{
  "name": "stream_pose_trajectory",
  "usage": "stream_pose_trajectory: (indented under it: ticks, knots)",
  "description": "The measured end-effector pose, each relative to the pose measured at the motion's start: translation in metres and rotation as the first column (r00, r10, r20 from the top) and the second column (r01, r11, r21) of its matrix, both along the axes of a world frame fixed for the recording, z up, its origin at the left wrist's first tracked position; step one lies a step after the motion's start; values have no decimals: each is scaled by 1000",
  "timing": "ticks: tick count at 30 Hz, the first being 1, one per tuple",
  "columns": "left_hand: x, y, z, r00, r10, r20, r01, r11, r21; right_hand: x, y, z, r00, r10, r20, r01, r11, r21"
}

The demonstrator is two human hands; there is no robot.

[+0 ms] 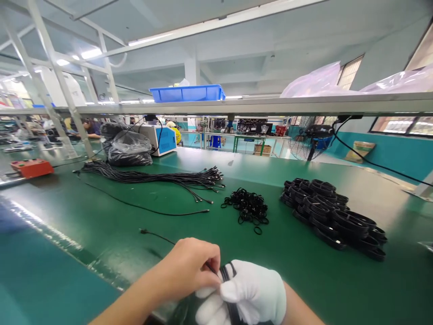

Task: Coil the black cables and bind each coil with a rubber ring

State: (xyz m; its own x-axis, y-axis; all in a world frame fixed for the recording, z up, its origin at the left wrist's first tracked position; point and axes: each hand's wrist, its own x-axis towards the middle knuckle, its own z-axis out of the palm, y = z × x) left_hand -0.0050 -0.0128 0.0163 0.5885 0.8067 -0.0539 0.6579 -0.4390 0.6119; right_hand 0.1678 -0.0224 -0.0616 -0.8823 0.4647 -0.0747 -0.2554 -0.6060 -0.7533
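Observation:
My bare left hand (194, 266) pinches a black cable (158, 235), whose plug end sticks out to the left above the table. My right hand (252, 289), in a white glove, is closed around coiled loops of black cable (226, 272), against my left fingertips. The lower part of the coil is hidden by the glove. A small pile of black rubber rings (248, 205) lies just beyond my hands. A single straight cable (158, 211) and a long bundle of black cables (152, 177) lie to the left of the rings.
Stacked coiled cables (324, 207) stand at the right on the green table (270, 253). An orange control box (32, 168), a plastic-wrapped bundle (130, 146) and a blue-white machine (160, 139) stand at the left. Overhead, a shelf (253, 107) carries a blue tray (189, 94).

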Motion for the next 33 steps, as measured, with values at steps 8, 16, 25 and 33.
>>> stream_pose_trajectory:
  ticks: [8,16,25,33]
  knots:
    - [2,16,-56,919,213,332,-175,974,-143,-10,0,12,942,-176,-285,131,977,-171]
    - [17,-20,-74,908,302,-291,-178,906,384,5,22,18,711,-696,-104,658,710,-251]
    - [21,-19,-51,933,93,-349,153,773,615,-4,12,7,805,-589,68,593,798,-108]
    - [-3,27,-5,953,-214,-216,256,947,195,-16,-1,7,984,-174,20,175,969,-176]
